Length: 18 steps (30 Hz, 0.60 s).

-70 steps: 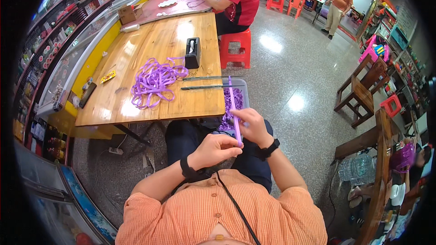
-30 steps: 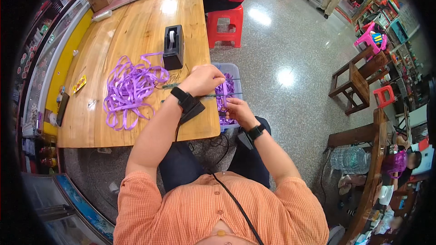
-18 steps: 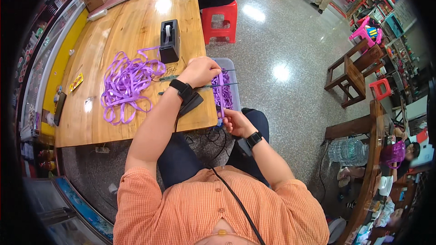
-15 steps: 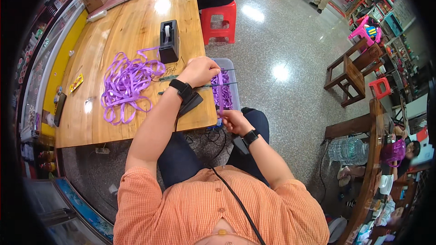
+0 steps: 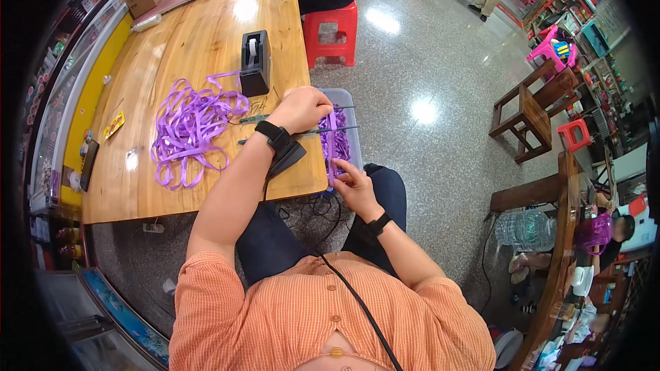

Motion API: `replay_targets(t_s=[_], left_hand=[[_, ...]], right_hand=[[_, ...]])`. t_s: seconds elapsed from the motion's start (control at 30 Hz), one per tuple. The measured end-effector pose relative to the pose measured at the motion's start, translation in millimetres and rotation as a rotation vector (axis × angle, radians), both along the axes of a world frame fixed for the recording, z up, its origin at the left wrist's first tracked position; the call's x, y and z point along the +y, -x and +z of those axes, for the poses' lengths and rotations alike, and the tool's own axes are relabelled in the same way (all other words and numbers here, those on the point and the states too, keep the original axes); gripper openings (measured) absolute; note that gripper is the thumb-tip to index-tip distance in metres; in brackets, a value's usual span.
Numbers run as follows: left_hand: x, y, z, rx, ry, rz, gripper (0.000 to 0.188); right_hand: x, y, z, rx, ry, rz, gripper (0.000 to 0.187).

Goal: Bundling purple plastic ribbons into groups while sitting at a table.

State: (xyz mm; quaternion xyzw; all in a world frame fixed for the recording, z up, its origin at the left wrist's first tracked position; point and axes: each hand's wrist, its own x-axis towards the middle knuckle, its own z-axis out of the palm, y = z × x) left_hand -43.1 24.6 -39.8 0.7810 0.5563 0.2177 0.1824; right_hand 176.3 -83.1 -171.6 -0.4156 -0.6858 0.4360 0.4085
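A person's left hand (image 5: 302, 108) pinched the far end of a purple strip (image 5: 333, 139) at the tabletop's (image 5: 172, 51) right edge, its grip narrow. The right hand (image 5: 355, 189) was at the strip's near end, its grip wide, thumb and forefinger parted. The strip ran lengthwise across dark rods (image 5: 348, 128) that jutted right, above a clear tub (image 5: 354, 139) of purple pieces (image 5: 346, 154). To the left lay a tangled heap of purple ribbon (image 5: 192, 130), with a black tape dispenser (image 5: 255, 79) just beyond. A red stool (image 5: 332, 45) stood on the far side.
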Motion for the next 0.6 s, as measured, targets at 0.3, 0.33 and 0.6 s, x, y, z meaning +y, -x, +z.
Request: replay_targets(t_s=[0.3, 0.33, 0.6], left_hand=[[0.1, 1.9, 0.4, 0.008, 0.008, -0.035, 0.025], [0.7, 3.1, -1.4, 0.009, 0.009, -0.033, 0.025], [2.2, 4.9, -5.6, -0.027, -0.031, -0.026, 0.027]], right_hand=[[-7.4, -31.6, 23.1, 0.188, 0.545, 0.257, 0.024], [-7.8, -33.7, 28.1, 0.19, 0.546, 0.259, 0.024], [-5.3, -35.5, 92.0, 0.009, 0.488, 0.365, 0.017]])
